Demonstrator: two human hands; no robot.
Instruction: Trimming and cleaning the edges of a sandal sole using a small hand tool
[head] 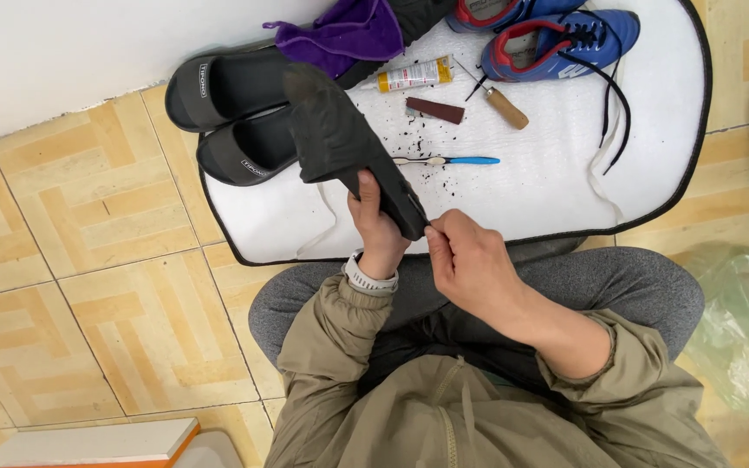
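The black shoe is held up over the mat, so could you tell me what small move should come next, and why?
Probably a slow pull with the right hand, away from the black shoe. Its fingertips pinch something too small to tell right at the shoe's near edge, while the left hand grips the shoe from beneath and steadies it above the white mat.

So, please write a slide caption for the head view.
Left hand holds a black shoe; right hand pinches its heel edge above a white mat.
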